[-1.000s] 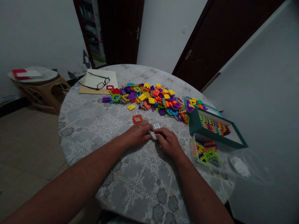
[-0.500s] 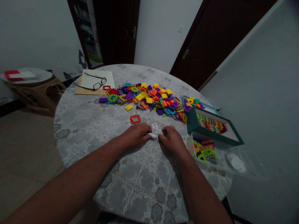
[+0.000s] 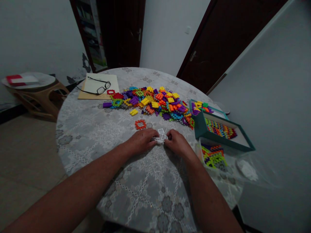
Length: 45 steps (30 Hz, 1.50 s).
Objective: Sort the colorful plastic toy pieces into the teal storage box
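Observation:
Low over the tablecloth, my left hand [image 3: 145, 139] and my right hand [image 3: 177, 141] face each other, closed on a small stack of thin white plastic pieces [image 3: 159, 140]. My fingertips pinch the stack from both sides and hide part of it. Just beyond it lie a white grid-like square [image 3: 161, 131] and another white square piece that overlaps the stack's edge. An orange-red toothed frame piece [image 3: 140, 124] rests flat on the cloth, beyond my left hand.
A heap of colourful toothed blocks [image 3: 150, 100] spreads across the table's middle. To the right stand a dark green box [image 3: 201, 126], a clear tub [image 3: 199, 152] of pieces and a plastic bag [image 3: 247, 170]. Glasses [image 3: 100, 89] lie on a pad [image 3: 85, 94] at the far left.
My hands have barely moved; the fingers have shifted slightly around the white pieces, which now sit more level between them. Everything else on the table stays in place.

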Motion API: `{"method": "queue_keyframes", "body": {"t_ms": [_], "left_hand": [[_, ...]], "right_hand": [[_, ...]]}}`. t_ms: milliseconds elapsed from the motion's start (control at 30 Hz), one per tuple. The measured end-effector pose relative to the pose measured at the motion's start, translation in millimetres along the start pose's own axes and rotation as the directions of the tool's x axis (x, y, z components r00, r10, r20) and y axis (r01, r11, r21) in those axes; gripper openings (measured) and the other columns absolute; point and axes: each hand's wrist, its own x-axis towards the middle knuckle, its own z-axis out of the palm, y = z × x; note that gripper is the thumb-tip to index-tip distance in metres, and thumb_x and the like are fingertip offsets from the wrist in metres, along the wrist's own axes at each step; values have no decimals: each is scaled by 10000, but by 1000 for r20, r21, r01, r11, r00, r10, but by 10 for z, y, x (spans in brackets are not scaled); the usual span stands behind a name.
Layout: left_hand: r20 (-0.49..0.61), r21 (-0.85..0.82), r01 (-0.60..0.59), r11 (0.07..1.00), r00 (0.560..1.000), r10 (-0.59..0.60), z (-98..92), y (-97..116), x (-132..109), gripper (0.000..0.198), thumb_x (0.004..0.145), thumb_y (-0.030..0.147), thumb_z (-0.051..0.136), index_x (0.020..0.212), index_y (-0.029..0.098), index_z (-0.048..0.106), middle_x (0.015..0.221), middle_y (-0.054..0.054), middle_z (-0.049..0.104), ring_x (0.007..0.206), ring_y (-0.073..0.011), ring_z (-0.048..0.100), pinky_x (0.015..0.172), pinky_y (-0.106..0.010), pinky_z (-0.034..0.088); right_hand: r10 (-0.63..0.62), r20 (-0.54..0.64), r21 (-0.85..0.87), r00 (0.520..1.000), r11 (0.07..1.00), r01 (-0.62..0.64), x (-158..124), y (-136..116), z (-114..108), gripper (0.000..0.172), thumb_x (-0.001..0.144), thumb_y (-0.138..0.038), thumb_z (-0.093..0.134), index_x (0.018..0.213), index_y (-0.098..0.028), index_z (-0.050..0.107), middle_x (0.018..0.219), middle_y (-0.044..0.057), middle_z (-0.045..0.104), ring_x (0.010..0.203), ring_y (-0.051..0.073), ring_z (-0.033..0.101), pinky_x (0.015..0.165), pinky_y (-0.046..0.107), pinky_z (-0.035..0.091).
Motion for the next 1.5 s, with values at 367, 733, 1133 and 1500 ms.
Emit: {"method": "queue_keyframes", "body": {"t_ms": [367, 733, 1133, 1500], "left_hand": [[-7, -26, 0, 1000, 1000, -1, 28, -48, -1, 321, 969, 226, 683, 1290, 223, 685, 1197, -90, 750, 1091, -249, 693, 967, -372, 524], [8, 47, -9, 999, 1000, 8, 21, -12, -20, 160, 959, 188, 667, 1108, 189, 726, 1055, -59, 722, 960, -206, 678, 887, -315, 509], [13, 84, -8, 996, 1000, 7, -7, 21, -26, 240, 973, 224, 655, 1203, 196, 717, 1122, -81, 739, 1035, -238, 697, 925, -352, 525], [-4, 67, -11, 998, 1000, 11, 30, -8, -25, 199, 999, 254, 653, 1174, 194, 726, 1113, -89, 746, 1029, -244, 707, 929, -364, 539]], "right_hand": [[-186, 103, 376, 977, 917, 135, -130, -139, 28, 74, 937, -300, 671, 922, -228, 667, 843, -14, 696, 769, 164, 616, 701, 270, 455], [-170, -109, -297, 979, 946, 131, 93, -175, 188, 447, 1047, -253, 565, 1488, -254, 633, 1374, 140, 620, 1189, 274, 657, 1006, 366, 537], [-46, -55, -260, 997, 965, 31, 70, -153, 125, 161, 975, -287, 677, 1105, -199, 642, 1157, 91, 629, 1044, 230, 637, 917, 321, 476], [-54, -121, 229, 991, 970, 81, -77, -73, 77, 152, 952, -312, 596, 1036, -223, 685, 880, 6, 705, 811, 191, 642, 767, 297, 451]]}}
